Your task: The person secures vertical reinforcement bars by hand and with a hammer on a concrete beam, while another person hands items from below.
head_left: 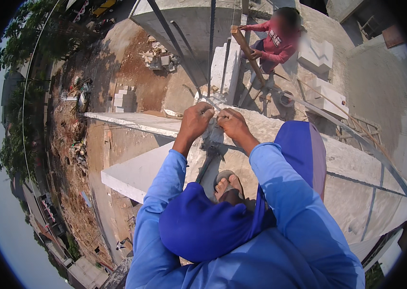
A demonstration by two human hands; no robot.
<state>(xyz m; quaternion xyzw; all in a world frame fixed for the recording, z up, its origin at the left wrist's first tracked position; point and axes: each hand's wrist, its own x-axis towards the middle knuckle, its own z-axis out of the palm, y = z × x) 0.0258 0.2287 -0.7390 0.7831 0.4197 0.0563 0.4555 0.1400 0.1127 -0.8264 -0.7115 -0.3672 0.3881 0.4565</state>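
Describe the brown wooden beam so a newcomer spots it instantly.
At upper right, find the person in the red top. That person holds the brown wooden beam at a slant; it looks thicker than the dark metal rods to its left.

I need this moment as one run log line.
left hand: fingers pinched near rebar | right hand: likewise | anything held: unclear | co-worker: holds wooden beam

Both forearms (159,179) reach forward and converge (wrists (182,145) bare), the left hand (195,121) just beside the right hand (235,124), fingers (207,111) curled inward, backs facing up
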